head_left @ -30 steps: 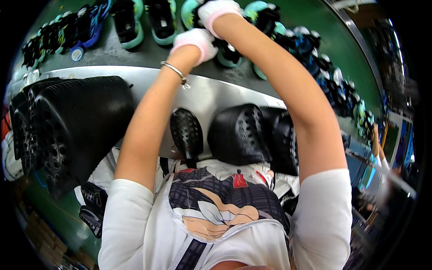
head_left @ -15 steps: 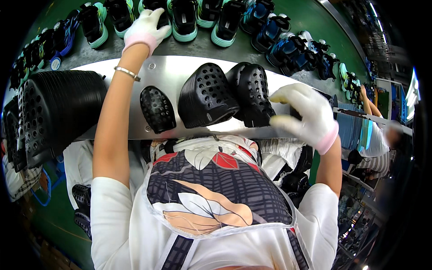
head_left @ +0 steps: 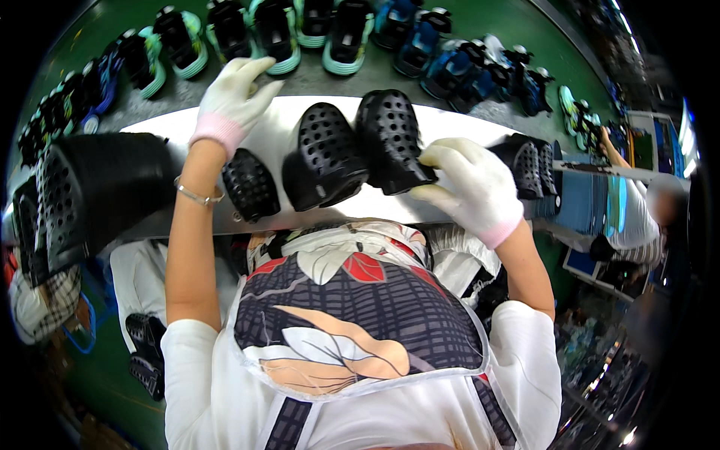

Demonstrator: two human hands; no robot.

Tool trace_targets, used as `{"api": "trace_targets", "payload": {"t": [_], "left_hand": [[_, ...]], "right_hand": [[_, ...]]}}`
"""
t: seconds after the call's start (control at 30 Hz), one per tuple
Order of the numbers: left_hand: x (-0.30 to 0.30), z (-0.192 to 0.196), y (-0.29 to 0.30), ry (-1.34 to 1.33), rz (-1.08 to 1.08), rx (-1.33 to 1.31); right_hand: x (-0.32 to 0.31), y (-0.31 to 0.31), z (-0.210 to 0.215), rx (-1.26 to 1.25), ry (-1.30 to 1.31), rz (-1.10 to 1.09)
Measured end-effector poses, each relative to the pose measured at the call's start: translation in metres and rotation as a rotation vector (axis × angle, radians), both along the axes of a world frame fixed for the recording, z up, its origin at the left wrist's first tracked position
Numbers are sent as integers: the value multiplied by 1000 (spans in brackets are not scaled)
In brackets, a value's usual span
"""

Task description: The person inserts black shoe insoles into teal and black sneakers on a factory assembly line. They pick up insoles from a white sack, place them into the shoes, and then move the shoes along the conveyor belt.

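Note:
My right hand (head_left: 469, 187), in a white glove with a pink cuff, grips the near edge of a black perforated clog (head_left: 390, 135) lying on the shiny steel table (head_left: 457, 124). A second black clog (head_left: 326, 154) lies touching it on the left, and a smaller one (head_left: 251, 184) sits further left beside my left forearm. My left hand (head_left: 232, 97), gloved the same way, is spread open over the table's far edge and holds nothing. A thin bracelet circles my left wrist.
Beyond the table a grey belt carries a row of black clogs with teal soles (head_left: 274, 30) and blue ones (head_left: 450, 60). Black clog stacks stand at the table's left (head_left: 90, 195) and right (head_left: 532, 165). Another person (head_left: 637, 217) works at the far right.
Both hands have come down from the row of clogs on the belt. My right hand dropped to the table and took hold of the rightmost black clog; my left hand drew back to the table's far edge.

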State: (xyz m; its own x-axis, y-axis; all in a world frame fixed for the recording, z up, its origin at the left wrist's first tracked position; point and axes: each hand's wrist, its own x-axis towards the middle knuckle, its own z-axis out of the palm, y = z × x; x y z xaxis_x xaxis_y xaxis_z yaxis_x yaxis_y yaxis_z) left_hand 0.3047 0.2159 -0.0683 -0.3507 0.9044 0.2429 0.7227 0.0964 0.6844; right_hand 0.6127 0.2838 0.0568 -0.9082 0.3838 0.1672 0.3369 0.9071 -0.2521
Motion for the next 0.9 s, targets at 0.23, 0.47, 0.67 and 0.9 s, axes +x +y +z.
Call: {"api": "trace_targets", "payload": {"t": [0.23, 0.47, 0.67, 0.9], "left_hand": [[-3, 6, -4, -116, -70, -29], [20, 46, -2, -1054, -497, 129], [13, 25, -5, -1631, -582, 277], [-13, 2, 6, -1580, -258, 446]], "right_hand": [[2, 3, 22, -96, 11, 3], [-52, 4, 59, 12, 151, 129], [-125, 7, 27, -82, 131, 138], [-173, 23, -12, -66, -124, -54]]}}
